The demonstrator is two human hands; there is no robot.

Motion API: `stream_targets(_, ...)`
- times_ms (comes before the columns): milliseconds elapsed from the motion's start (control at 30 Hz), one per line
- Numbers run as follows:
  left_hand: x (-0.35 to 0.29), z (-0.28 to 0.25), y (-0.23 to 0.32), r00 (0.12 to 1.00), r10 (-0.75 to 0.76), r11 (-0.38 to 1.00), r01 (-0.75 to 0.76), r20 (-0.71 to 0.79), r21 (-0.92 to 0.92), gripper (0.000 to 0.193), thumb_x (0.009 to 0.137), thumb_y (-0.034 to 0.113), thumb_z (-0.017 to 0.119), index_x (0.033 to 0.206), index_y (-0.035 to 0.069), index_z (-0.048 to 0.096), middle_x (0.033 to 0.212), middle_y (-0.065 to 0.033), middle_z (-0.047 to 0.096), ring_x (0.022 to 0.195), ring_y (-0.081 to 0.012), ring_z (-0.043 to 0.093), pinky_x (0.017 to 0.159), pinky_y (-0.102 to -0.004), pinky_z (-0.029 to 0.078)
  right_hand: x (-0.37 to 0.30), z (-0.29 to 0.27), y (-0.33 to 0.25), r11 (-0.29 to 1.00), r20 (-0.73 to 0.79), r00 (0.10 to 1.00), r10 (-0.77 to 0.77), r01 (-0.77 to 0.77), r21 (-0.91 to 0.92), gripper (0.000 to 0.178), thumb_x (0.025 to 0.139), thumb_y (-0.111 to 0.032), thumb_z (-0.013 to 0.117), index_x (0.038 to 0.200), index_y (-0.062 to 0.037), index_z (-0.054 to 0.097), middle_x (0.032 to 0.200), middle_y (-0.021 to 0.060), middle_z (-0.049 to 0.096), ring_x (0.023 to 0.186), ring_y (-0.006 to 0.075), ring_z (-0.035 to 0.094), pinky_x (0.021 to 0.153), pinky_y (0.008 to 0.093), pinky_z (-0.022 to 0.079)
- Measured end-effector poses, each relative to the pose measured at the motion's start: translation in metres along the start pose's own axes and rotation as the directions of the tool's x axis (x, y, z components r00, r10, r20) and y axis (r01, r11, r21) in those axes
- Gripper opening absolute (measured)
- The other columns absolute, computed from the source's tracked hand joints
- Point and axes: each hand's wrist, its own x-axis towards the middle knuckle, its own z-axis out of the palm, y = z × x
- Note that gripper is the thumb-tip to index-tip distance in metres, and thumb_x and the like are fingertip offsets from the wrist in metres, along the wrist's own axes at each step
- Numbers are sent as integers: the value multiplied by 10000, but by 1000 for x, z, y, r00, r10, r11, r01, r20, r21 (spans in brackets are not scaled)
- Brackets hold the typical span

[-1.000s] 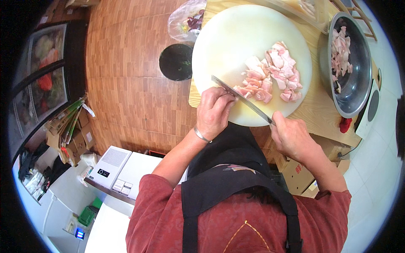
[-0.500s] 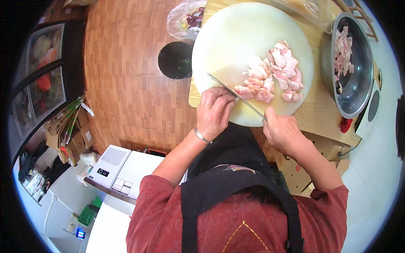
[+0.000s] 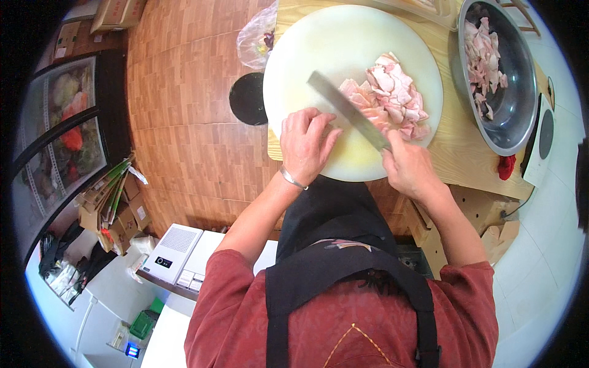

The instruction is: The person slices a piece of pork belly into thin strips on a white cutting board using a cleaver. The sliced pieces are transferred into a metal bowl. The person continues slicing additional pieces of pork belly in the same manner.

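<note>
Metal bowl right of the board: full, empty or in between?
In between: pale meat pieces lie toward the left side of the metal bowl, and much of its grey inside shows bare.

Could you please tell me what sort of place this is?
Probably a kitchen or another food-preparation room: the right hand holds a knife over a round cutting board with cut meat, and a metal bowl beside it holds similar pieces.

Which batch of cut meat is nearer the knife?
The batch on the round white board: it lies right beside the knife in the right hand, while the other batch sits farther right, inside the metal bowl.
</note>
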Motion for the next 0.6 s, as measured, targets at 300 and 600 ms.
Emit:
stream_targets(300,-21,-15,5,995,85,996,-87,-55,-37,250,803,-4,778,1038,45,707,1146,-120,652,1079,-349,608,934,-443,504,-25,-4,-6,983,-8,986,-166,165,-78,136,923,-75,596,995,-36,487,743,193,665,692,450,658,602,550,511)
stream_targets(600,-10,-13,5,990,132,989,-134,-43,-64,252,813,-17,748,1057,20,697,1119,-121,651,1044,-352,616,907,-429,521,-24,-22,-11,954,62,972,-228,235,-188,153,928,-50,614,966,-38,467,730,199,632,681,414,659,579,495,507)
